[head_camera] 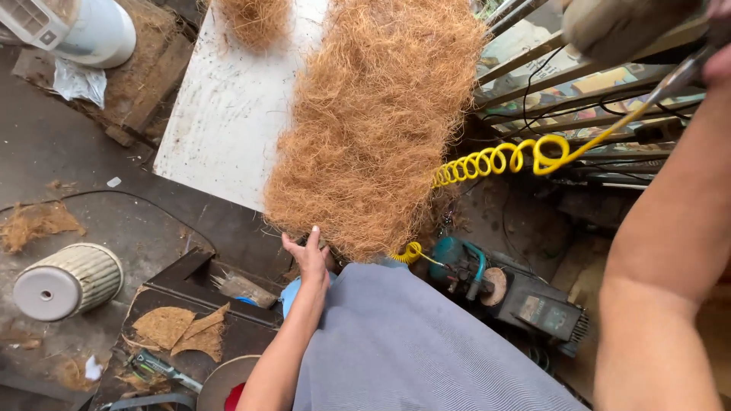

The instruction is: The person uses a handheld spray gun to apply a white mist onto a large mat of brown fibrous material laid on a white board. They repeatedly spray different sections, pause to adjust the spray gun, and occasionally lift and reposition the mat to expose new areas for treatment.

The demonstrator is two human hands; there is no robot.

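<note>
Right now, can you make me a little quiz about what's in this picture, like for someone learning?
1. True or false: the left hand touches the near edge of the brown coir fibre mat.
2. What colour is the coiled air hose? A) blue B) yellow C) red
3. What does the fibre mat lie on?

Key
1. True.
2. B, yellow.
3. A white board. The right hand is raised at the top corner, mostly out of view.
</note>
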